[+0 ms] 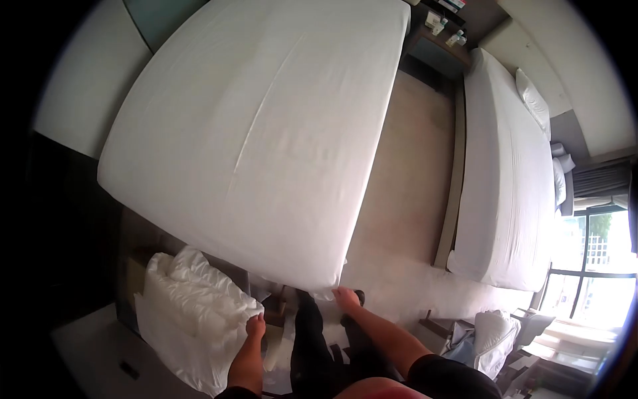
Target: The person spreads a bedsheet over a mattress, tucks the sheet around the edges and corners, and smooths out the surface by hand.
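A large bed with a smooth white sheet [266,133] fills the upper middle of the view. At its near right corner my right hand [346,299] touches the sheet's edge, its fingers closed on the fabric. Lower left, my left hand [255,325] is closed on the edge of a bulky, crumpled white duvet [193,306]. The duvet lies in a heap beside the foot of the bed. My legs show between my two arms.
A second bed with a white sheet [498,173] and pillow [532,100] is on the right. A nightstand [440,52] holds small bottles. Pale floor [412,159] runs between the beds. White linen [495,339] and chairs are at lower right, near a window [588,259].
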